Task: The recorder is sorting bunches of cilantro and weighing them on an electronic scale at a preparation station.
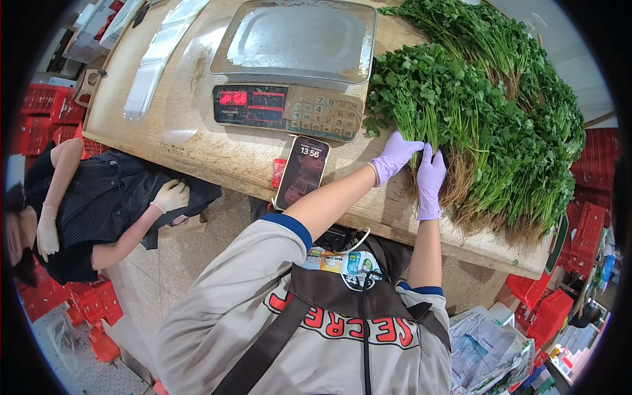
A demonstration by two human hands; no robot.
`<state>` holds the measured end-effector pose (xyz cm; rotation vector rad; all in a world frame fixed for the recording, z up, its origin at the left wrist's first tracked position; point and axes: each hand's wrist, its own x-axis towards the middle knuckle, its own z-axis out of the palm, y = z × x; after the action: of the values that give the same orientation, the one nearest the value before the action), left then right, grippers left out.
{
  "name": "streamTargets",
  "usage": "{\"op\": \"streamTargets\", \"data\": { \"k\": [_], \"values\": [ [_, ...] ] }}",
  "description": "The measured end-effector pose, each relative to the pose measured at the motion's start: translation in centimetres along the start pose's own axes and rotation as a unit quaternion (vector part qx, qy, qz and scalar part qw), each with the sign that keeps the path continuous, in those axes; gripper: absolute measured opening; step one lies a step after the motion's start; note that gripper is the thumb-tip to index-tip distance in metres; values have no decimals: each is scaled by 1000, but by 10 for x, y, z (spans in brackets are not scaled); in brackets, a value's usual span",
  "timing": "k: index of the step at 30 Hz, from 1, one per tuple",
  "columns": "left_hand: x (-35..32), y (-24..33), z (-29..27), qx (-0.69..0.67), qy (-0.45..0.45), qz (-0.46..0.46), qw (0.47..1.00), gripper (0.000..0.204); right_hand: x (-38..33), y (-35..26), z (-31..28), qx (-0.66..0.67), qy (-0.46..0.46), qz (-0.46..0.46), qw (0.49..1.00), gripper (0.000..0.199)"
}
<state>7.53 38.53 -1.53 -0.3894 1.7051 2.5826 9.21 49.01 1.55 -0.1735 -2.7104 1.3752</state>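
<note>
A large heap of leafy green herbs (474, 125), which look like coriander with roots, covers the right side of the wooden table. Thin lavender gloves cover both my hands. At the heap's near left edge my left hand (395, 157) has its fingers closed on some stems. Just to its right, my right hand (430, 181) points away from me, its thumb and fingers closed around stems above the pale roots (459, 176). The leaves partly hide what my fingertips grip.
A scale with a metal pan (296, 41) and lit red display (234, 98) stands left of the herbs. A phone (304, 170) leans by the near edge of the table (191, 155). Clear plastic bags (158, 62) lie farther left. Another gloved person (112, 210) is at left; red crates (582, 237) stand right.
</note>
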Motion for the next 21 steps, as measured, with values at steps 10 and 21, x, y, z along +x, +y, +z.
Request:
{"op": "streamTargets", "data": {
  "k": [10, 21],
  "values": [
    [2, 2, -5, -9, -15, -14, 1000, 30, 9, 13, 2, 24, 27, -9, 999, 40],
    [13, 69, -25, -37, -102, -204, 973, 16, 19, 1, -10, 124, -93, 41, 987, 32]
  ]
}}
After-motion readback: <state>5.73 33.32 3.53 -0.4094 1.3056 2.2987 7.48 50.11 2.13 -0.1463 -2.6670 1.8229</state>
